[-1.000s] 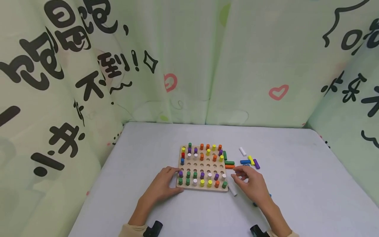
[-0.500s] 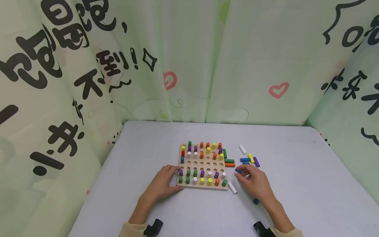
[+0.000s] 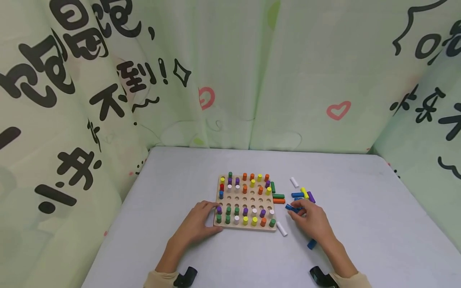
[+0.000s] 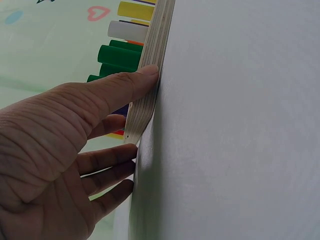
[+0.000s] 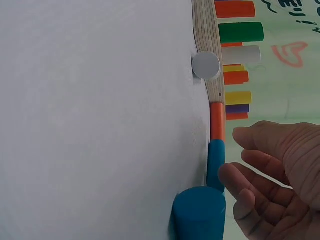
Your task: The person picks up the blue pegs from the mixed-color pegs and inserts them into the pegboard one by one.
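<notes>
- We hold the board [image 3: 233, 203] by its near left corner with our left hand [image 3: 197, 221], fingers [image 4: 106, 161] and thumb [image 4: 125, 90] gripping it.
- The board, partly filled with upright pegs [image 3: 245, 221], lies nearer the counter's [image 3: 180, 180] left edge than its right.
- Our right hand [image 3: 313, 221], fingers released, is at a blue peg [image 3: 290, 208] on the board's right; we cannot tell whether they touch.
</notes>
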Demonstrator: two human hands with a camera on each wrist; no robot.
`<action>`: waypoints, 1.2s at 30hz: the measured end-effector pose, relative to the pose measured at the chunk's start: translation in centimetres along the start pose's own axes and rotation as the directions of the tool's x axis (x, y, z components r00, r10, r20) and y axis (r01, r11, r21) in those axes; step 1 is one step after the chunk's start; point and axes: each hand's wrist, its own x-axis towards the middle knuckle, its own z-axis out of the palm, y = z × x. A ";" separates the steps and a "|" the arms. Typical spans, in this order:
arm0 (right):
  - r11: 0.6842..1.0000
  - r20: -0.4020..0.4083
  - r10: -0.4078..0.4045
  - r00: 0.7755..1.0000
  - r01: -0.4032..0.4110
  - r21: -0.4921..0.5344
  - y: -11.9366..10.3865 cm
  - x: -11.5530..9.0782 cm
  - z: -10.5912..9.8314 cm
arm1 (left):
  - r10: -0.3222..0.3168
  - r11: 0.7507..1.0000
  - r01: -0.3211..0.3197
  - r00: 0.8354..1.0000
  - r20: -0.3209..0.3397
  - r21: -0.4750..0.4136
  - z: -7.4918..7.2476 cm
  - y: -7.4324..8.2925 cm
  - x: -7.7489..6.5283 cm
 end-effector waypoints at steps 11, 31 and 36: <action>0.998 0.063 0.061 0.996 -0.061 -0.007 0.3 0.7 0.0 | 0.019 1.000 -0.019 1.000 -0.009 -0.002 0.0 -0.1 0.0; 0.997 0.085 0.033 0.996 -0.027 -0.067 0.5 1.1 0.2 | 0.021 1.000 -0.021 1.000 -0.021 0.009 0.2 -0.1 0.1; 0.998 0.072 0.049 0.996 -0.046 -0.043 0.5 0.9 0.5 | 0.024 1.000 -0.024 1.000 -0.017 0.010 0.2 -0.2 0.2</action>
